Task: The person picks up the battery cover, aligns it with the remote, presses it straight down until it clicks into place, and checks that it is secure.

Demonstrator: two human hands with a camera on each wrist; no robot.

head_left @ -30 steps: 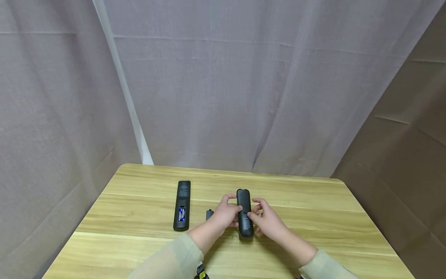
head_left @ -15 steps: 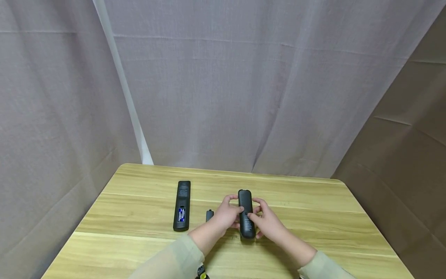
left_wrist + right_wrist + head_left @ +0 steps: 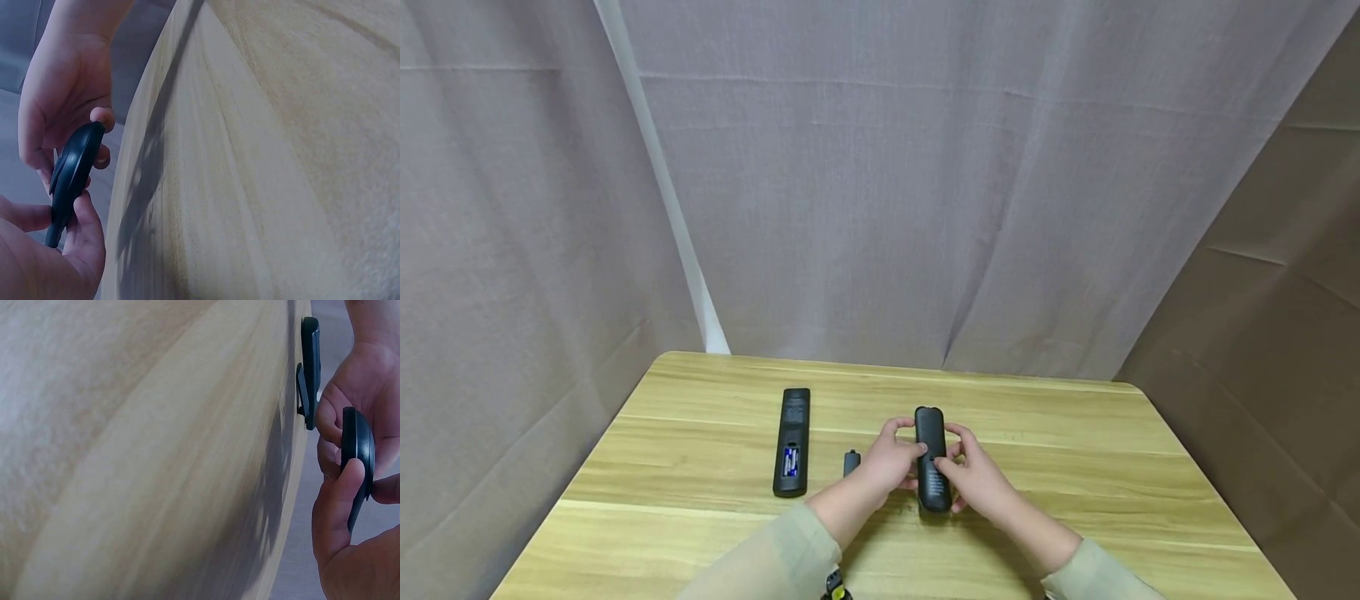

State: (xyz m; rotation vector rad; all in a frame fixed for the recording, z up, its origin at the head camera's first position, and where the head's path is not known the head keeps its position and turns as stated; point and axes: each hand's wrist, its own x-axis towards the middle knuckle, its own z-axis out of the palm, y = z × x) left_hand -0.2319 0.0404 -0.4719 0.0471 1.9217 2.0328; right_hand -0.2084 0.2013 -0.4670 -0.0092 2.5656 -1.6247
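A black remote control (image 3: 931,429) is held back side up over the table, printed text on its lower half. My left hand (image 3: 886,463) grips its left side, thumb on the back and fingers at the edge. From the other side my right hand (image 3: 981,479) holds it, with the thumb pressing at the small latch notch mid-back. In the left wrist view a thin edge stands out from the back of the remote control (image 3: 78,153). Left of the hands lies a second remote control (image 3: 792,417), its battery bay uncovered with blue-and-silver batteries (image 3: 791,461) inside.
A small dark battery cover (image 3: 851,461) lies beside my left wrist, partly hidden by it. Everything rests on a wooden table (image 3: 685,467), with grey curtains (image 3: 850,208) behind its far edge and at the sides.
Both hands and the held remote control have shifted slightly to the right, the right thumb staying at the notch. The second remote control and the loose cover have not moved.
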